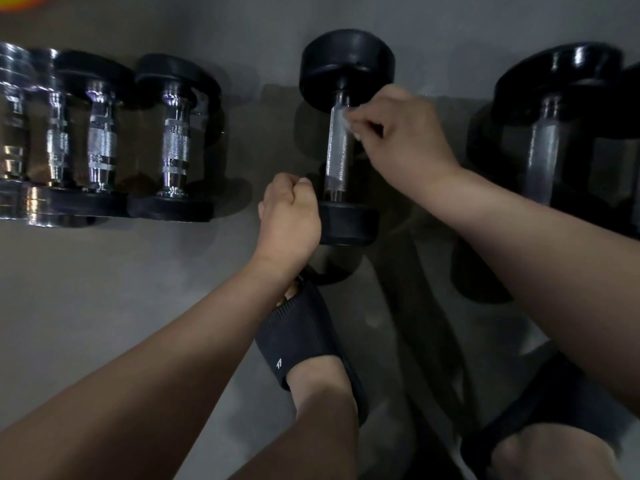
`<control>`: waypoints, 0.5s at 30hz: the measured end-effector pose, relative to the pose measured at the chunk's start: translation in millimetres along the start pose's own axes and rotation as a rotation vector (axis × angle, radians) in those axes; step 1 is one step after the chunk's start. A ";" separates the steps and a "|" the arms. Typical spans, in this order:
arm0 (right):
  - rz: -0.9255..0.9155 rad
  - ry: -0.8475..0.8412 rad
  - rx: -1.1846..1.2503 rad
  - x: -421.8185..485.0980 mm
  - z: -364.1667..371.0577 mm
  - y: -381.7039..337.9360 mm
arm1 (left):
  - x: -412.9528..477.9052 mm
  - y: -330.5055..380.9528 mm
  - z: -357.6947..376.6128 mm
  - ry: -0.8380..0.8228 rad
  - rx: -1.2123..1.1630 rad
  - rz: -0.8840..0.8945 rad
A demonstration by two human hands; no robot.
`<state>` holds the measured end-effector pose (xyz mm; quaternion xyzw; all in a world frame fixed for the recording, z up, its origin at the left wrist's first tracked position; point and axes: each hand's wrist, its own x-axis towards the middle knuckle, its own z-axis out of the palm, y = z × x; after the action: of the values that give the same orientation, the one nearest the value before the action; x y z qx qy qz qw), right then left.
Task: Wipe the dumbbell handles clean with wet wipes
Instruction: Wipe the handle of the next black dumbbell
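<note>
- Now our right hand (398, 133) pinches a wet wipe (343, 115) against the far end of the dumbbell (337, 157) handle
- Our left hand (291, 211) curls round its near head
- It lies on the grey floor (104, 289)

place: gym | evidence: dumbbells (104, 140) lined up on grey floor (104, 289)

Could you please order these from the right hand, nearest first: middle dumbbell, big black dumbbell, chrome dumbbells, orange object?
From the right hand:
1. Middle dumbbell, at its fingertips, just left.
2. Big black dumbbell, to the right.
3. Chrome dumbbells, far left.
4. Orange object, top left corner.
</note>
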<state>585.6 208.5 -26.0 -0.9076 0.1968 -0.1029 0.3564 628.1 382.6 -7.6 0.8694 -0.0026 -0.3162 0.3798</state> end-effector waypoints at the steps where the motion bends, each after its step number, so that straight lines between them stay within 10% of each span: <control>1: 0.022 0.028 0.005 -1.3 2.5 -0.7 | -1.1 0.6 1.3 -0.009 0.000 0.005; 7: -0.159 -0.064 0.051 -24.7 -0.7 4.0 | -2.4 2.1 4.0 -0.016 0.041 0.018; 15: 0.059 0.084 0.067 -14.7 7.2 -1.3 | -11.0 6.2 -1.3 -0.180 -0.053 0.057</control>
<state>575.2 220.0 -30.9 -0.8838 0.2349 -0.1369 0.3807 621.5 381.8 3.1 0.8266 -0.0530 -0.3820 0.4099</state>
